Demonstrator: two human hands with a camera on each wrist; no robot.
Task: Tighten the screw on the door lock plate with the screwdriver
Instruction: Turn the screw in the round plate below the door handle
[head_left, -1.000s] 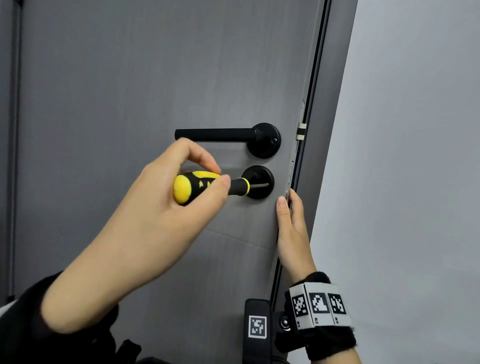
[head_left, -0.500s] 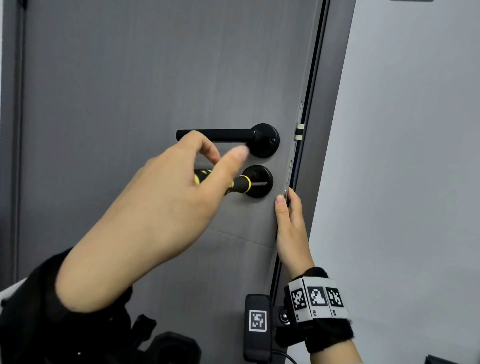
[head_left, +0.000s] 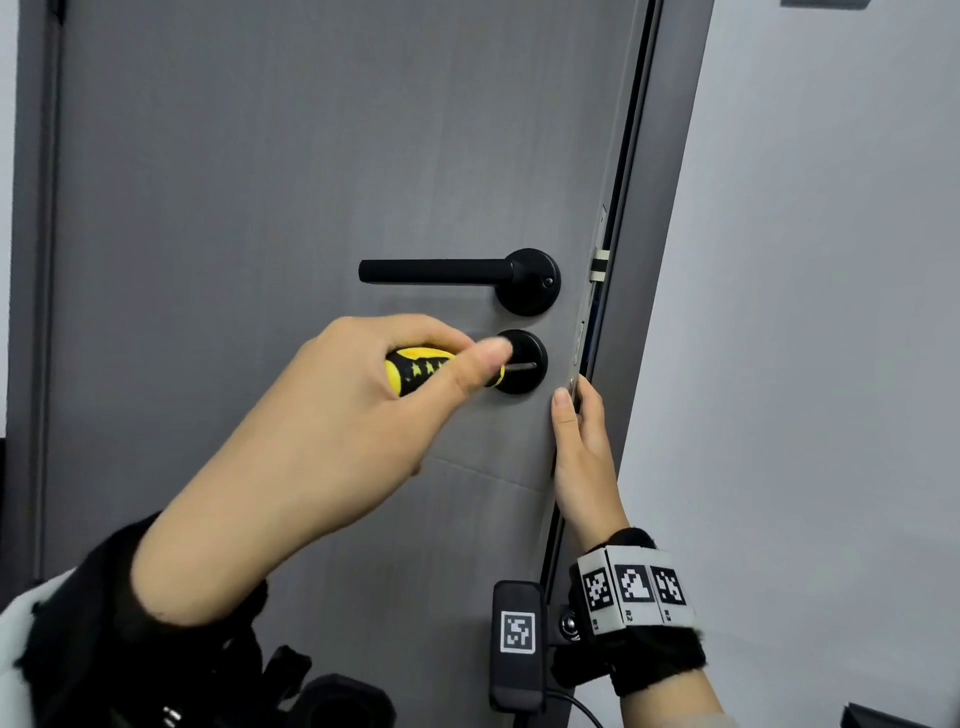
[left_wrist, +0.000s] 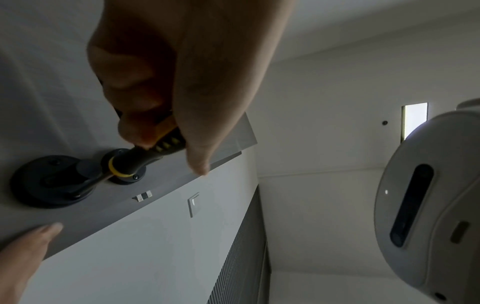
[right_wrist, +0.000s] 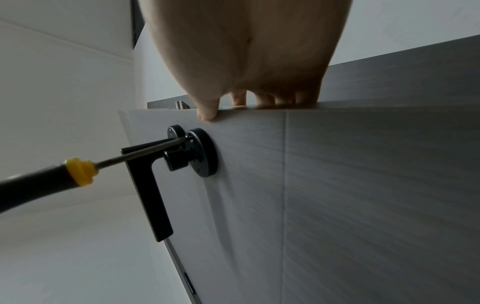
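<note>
Below the black lever door handle (head_left: 447, 274) sits the round black lock plate (head_left: 522, 361); my screwdriver (head_left: 431, 370) left of it, my right hand (head_left: 584, 457) right, on the door edge.

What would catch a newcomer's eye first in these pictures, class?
The yellow-and-black screwdriver, gripped in the left hand, stands out at mid-frame, its tip on the round black lock plate. Just above is the black lever handle on the grey door. The right hand grips the door's edge below the plate.
</note>
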